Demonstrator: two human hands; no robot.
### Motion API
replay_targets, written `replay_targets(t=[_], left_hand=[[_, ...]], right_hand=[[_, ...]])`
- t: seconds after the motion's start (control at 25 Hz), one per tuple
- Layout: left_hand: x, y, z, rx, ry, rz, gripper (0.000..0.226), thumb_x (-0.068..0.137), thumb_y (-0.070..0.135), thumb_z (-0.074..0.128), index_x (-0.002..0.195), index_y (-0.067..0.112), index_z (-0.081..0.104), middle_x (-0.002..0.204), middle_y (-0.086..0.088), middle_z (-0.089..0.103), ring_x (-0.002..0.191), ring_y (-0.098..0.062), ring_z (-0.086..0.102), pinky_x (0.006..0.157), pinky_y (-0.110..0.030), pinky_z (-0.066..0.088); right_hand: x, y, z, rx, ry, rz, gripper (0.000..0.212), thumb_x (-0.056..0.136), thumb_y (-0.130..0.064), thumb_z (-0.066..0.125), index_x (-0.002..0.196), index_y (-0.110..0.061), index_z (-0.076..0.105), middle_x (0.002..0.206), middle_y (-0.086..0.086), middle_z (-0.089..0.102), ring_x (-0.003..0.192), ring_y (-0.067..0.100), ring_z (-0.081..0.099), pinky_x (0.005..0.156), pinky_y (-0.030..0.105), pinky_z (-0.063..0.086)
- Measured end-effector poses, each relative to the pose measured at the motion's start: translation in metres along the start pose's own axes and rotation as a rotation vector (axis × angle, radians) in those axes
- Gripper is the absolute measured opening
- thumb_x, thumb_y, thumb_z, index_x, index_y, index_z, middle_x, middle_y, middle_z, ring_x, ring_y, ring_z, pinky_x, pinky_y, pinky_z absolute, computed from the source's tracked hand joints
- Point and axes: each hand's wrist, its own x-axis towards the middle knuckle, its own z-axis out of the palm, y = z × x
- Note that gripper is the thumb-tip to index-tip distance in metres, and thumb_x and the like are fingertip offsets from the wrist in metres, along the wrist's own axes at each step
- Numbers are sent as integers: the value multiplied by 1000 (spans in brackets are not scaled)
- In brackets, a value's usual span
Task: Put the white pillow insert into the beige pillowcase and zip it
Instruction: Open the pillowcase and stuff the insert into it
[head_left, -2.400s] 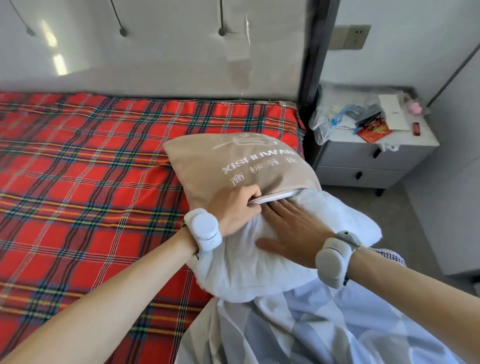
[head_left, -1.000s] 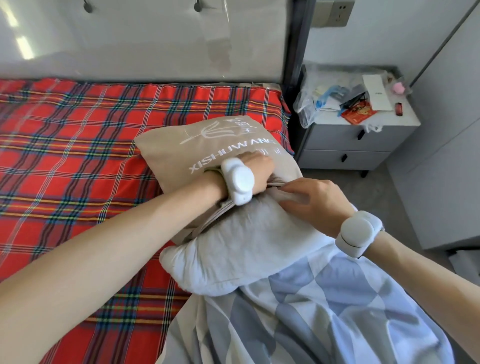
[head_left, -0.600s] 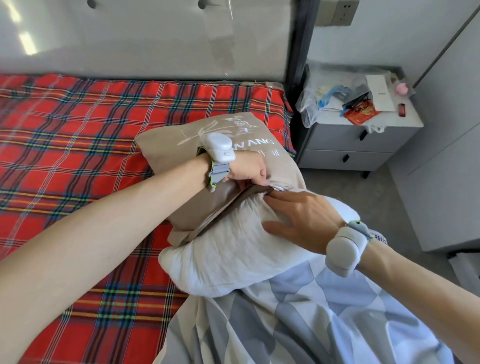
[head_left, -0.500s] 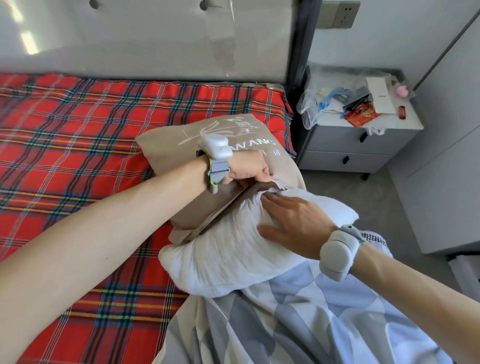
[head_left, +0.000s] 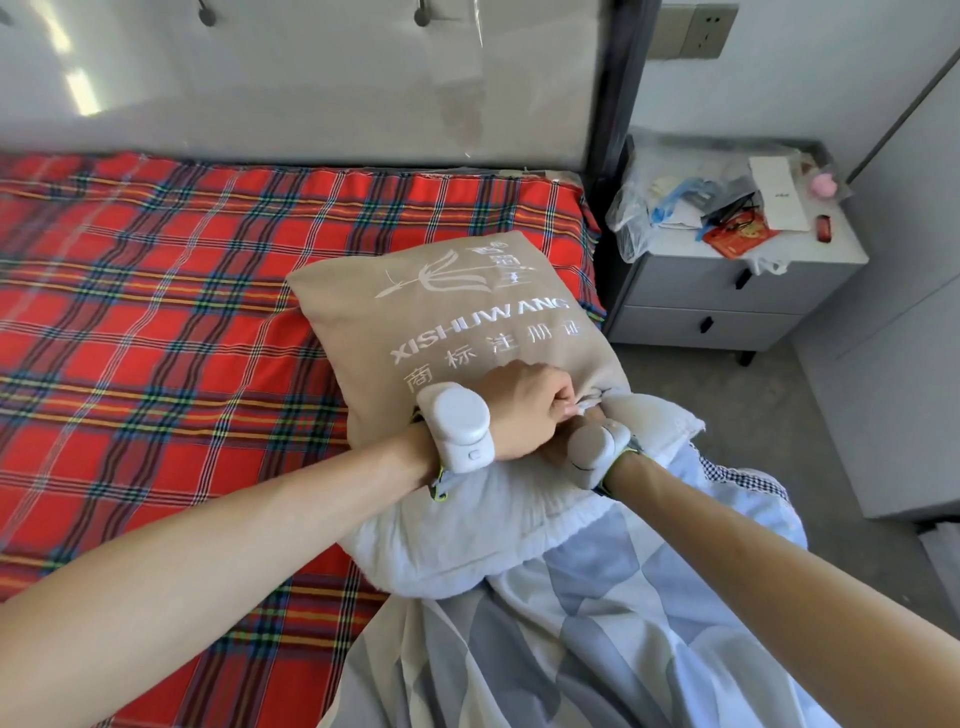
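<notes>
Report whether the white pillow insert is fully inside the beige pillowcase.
Only partly in. A large part of the white pillow insert bulges out of the beige pillowcase, whose edge the left hand grips.

Most of right hand (head_left: 556, 449) hidden under left hand (head_left: 524, 410), far end of insert (head_left: 467, 535) inside pillowcase (head_left: 467, 312)

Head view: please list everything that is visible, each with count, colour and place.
pillowcase: 1, beige with white print, on the bed
pillow insert: 1, white, partly inside the pillowcase
bed sheet: 1, red plaid, under the pillowcase
quilt: 1, blue-grey and white, nearest the camera
nightstand: 1, grey, right of the bed
wall socket: 1, greyish, above the nightstand
wristbands: 2, white, one per wrist
left grip: 1, bare hand, holds the pillowcase's open edge
right grip: 1, bare hand, mostly hidden at the opening
</notes>
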Motion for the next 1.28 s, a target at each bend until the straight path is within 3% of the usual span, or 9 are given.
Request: replay_targets(t=[0.08,0.24,0.4,0.56,0.68,0.8,0.92,1.04,1.28], left_hand=[[2,-7,4,93,46,49,14,95,28,50,94,17,58,94,-6,66,87,-27,59,68,-31,40],[8,-15,11,363,107,224,11,93,14,47,102,11,52,95,-10,64,87,-31,62,70,-39,48],[19,-1,11,505,137,199,18,90,25,50,104,13,50,104,-7,60,96,-32,61,72,-37,45],[41,12,23,599,142,76,40,90,46,47,107,11,54,110,-11,59,110,-31,50,81,-37,39],[53,0,24,718,116,112,40,92,45,42,105,13,62,113,-10,54,114,-31,40,88,-40,33],[56,-6,16,553,174,105,34,92,35,41,101,11,64,111,-9,55,113,-30,43,90,-39,35],[47,-6,-12,303,484,232,32,80,33,40,72,9,61,83,-10,63,83,-30,60,67,-34,46],[34,-21,-62,173,816,225,23,77,32,50,61,19,40,61,-1,51,59,-25,50,52,-31,36],[-15,-4,-81,-421,1057,43,43,87,22,64,61,20,30,52,8,28,51,-7,29,50,-18,25]], right_hand=[[-10,10,-8,-32,20,-84,30,97,-27,44,117,-10,59,118,11,59,112,24,53,77,27,36],[-41,48,-44,1,-24,-234,29,90,-44,53,115,-31,59,101,-14,59,93,7,51,88,27,41],[-33,94,-62,300,364,-29,33,75,-44,72,105,-31,66,101,-13,67,95,6,61,92,29,46],[-6,112,-51,51,-163,349,63,83,-72,37,112,-20,60,116,2,61,104,22,56,87,33,40],[0,107,-52,64,-197,318,65,81,-76,32,98,-23,66,108,2,64,100,23,58,86,33,40],[-1,89,-68,217,-52,232,51,73,-72,47,85,-28,69,97,-2,67,95,20,61,83,32,44],[4,56,-91,510,108,150,24,81,-45,64,90,-24,72,92,1,68,81,14,62,66,19,43],[5,9,-132,654,314,74,9,80,-28,69,78,-20,67,83,8,64,77,21,61,66,28,46],[-40,-83,-233,30,527,-225,24,78,-35,67,62,-20,56,68,0,52,67,19,48,53,27,34]])
